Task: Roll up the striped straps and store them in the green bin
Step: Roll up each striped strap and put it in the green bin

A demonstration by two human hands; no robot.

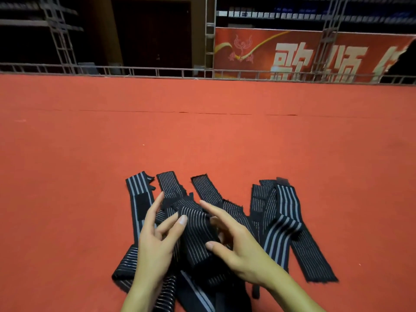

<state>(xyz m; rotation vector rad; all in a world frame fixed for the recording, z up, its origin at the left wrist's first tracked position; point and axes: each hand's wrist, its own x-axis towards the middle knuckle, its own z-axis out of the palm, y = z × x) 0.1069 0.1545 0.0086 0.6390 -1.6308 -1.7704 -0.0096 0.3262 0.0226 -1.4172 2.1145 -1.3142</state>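
Straps [198, 230] lie in a loose tangle on the red floor [202, 136], under both hands. They look light, limp and stretchy, likely to unroll if released; a free end at the pile's far side seems the best hold. Left hand [155, 239] and right hand [236, 242] hover with spread fingers, gripping nothing. No green bin shows; the pile's near edge is cut off.

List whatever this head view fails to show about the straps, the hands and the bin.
- Green bin: nowhere in the head view.
- Striped straps: near ends cut off by the bottom edge; overlaps hide the exact count.
- Left hand: covers the strap beneath it; whether its fingers pinch fabric is unclear.
- Right hand: motion-blurred; curled fingers hide their contact.
- Wide-striped strap: blurred at its fold.
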